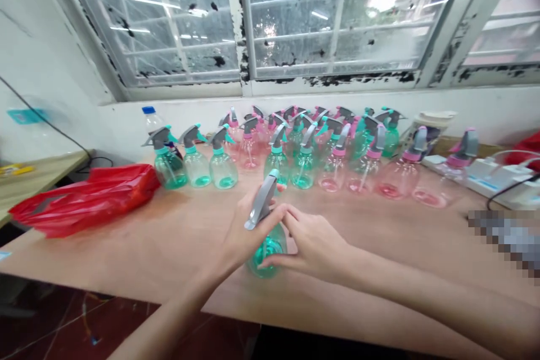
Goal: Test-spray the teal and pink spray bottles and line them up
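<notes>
Green spray btl (270, 244) near ctr of table (202, 236); L hand (241, 234) gripping its neck, R hand (318, 242) spread in a C, thumb over body. Might tip if L slackens. Btl row (276, 166) far side.

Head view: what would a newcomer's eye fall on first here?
Probably the green spray bottle at front centre, with the left hand around its neck and the right hand at its side. Next might come the bright red plastic bag at the left of the table. Behind the hands, green and pink spray bottles crowd the table's far side, below a window with a flaking frame.
</notes>
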Action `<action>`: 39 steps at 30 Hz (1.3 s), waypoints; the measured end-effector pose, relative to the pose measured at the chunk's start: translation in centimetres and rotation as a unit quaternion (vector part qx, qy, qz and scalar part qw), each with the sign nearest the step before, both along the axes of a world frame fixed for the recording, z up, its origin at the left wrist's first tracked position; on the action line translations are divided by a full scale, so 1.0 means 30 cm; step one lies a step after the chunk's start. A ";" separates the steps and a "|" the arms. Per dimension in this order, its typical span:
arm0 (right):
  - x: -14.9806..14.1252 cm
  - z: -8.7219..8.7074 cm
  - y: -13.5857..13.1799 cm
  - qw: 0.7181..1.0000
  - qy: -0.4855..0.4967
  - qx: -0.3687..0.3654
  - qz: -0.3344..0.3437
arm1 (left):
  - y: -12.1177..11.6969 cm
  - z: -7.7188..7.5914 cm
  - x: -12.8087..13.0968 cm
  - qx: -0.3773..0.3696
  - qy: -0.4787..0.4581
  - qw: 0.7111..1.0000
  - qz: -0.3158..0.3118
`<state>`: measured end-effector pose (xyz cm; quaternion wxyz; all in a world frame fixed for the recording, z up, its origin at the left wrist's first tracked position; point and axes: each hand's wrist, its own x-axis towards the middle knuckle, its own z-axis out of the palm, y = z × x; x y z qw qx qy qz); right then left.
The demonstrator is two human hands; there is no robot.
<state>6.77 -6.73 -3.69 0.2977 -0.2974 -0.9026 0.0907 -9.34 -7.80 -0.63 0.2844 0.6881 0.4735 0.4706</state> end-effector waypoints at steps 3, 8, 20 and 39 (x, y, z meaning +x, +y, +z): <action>0.101 -0.024 0.053 0.999 -0.025 0.005 0.030 | 0.003 -0.007 0.038 0.009 -0.017 1.000 0.009; 0.289 -0.121 0.172 0.999 -0.026 0.019 0.011 | 0.034 0.011 0.084 -0.007 -0.017 1.000 -0.024; 0.392 -0.245 0.274 0.998 -0.017 -0.004 -0.066 | 0.187 0.009 0.211 0.011 0.026 0.996 -0.086; 0.389 -0.251 0.271 0.997 -0.009 -0.014 -0.075 | 0.227 0.000 0.261 -0.022 0.024 0.988 -0.152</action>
